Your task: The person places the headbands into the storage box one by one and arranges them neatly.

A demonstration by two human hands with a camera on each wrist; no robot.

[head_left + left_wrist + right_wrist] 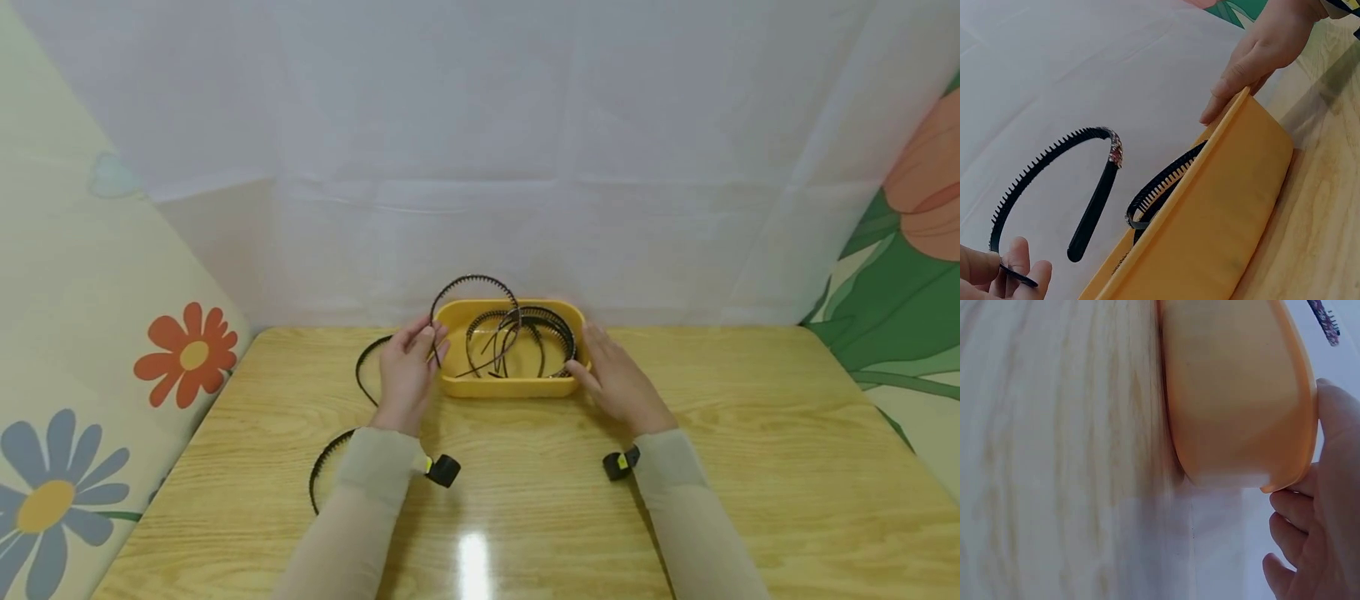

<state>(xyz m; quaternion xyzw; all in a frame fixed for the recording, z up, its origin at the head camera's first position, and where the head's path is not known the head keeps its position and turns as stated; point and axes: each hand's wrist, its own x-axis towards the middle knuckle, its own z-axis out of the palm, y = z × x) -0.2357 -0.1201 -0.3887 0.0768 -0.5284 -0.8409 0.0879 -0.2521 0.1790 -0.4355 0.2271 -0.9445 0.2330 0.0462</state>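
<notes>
One black toothed headband (472, 277) stands in your left hand (408, 358), above the left part of the yellow box (510, 388). You have it pinched near one end between thumb and fingers; its other end is free. Your right hand (618, 375) holds the box's right end, thumb at the near rim, fingers partly bent along the outside. More headbands (567, 329) lie overlapping inside the box. Left of the box, one loose headband (357, 375) shows behind your left hand; another (315, 475) lies nearer you than the box, partly hidden by your sleeve.

Going by its thin band, expect the held piece to be light and springy, stiff enough to keep its arch, but liable to crack if you spread it hard. Its smooth end may slip, and its teeth could snag others in the box. Best pinch its flat sides near the end, away from the glittery patch (1115, 149).
</notes>
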